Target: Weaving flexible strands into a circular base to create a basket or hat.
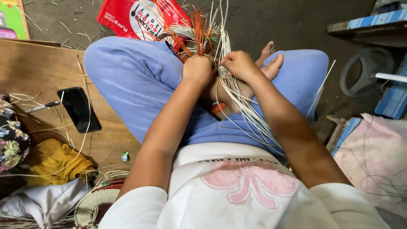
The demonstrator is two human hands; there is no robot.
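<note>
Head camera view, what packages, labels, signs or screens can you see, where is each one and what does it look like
Red plastic bag: on the floor beyond the knees, top centre; crumpled, red with a white round patch and white print.
Phone: flat on the wooden board at left; dark rectangular screen, switched off.
Green printed card: top left corner, cut off by the frame; green with yellow and pink patches.

One phone, one red bag, two hands, countless strands.
</note>
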